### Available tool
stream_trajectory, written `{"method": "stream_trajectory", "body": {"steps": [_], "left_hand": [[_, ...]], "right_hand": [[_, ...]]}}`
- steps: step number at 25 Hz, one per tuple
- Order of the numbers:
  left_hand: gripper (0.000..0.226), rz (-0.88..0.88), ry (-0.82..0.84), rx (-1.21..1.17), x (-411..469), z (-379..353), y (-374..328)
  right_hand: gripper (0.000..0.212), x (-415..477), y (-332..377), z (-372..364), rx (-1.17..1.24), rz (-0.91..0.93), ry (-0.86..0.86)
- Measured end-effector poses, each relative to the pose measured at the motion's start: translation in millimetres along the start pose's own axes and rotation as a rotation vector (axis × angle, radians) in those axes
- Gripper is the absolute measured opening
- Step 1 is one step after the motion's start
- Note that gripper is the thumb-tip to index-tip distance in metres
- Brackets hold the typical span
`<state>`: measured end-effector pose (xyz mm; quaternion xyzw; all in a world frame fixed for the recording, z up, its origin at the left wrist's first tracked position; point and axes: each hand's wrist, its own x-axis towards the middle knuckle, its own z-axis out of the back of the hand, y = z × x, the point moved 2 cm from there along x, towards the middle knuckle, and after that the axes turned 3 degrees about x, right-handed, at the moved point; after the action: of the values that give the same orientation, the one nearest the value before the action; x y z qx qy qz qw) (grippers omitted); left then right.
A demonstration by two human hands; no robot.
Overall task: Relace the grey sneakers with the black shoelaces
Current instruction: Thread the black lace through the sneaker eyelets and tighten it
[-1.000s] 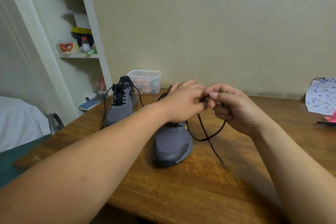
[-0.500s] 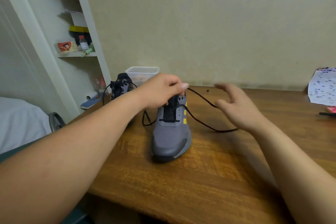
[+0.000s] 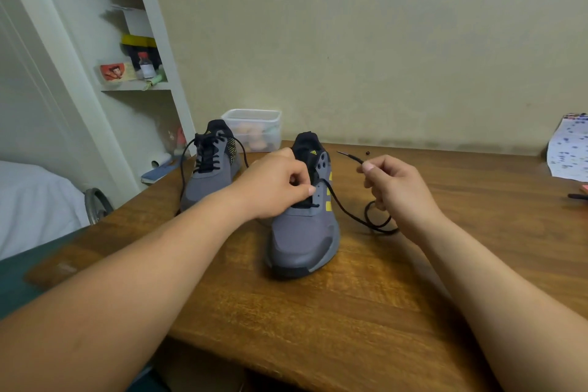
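**Two hands at the near sneaker**

Head view: your left hand (image 3: 273, 188) reaches across the near sneaker (image 3: 302, 232), fingers curled over its tongue and eyelet edge and gripping it, thumb tip beside the eyelet where the black shoelace (image 3: 346, 213) comes out. Your right hand (image 3: 397, 194) hovers just right of the shoe, thumb and forefinger pinching the lace close to its tip (image 3: 345, 154), which points away from you. Slack lace loops on the wooden table (image 3: 318, 312) under that hand. The far sneaker (image 3: 210, 181), laced, stands left and behind, near a clear plastic container (image 3: 254, 127) against the wall. White shelves (image 3: 136, 89) rise at left; a spotted paper (image 3: 569, 149) lies at the right edge.
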<state>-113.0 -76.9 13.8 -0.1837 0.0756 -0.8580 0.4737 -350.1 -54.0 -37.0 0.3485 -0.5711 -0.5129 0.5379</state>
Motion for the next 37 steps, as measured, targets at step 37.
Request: {"method": "stream_trajectory", "body": {"steps": [37], "left_hand": [[0.011, -0.016, 0.064, -0.219, -1.9, -18.1, 9.6]], "right_hand": [[0.017, -13.1, 14.4, -40.1, -0.505, 0.238, 0.174]]}}
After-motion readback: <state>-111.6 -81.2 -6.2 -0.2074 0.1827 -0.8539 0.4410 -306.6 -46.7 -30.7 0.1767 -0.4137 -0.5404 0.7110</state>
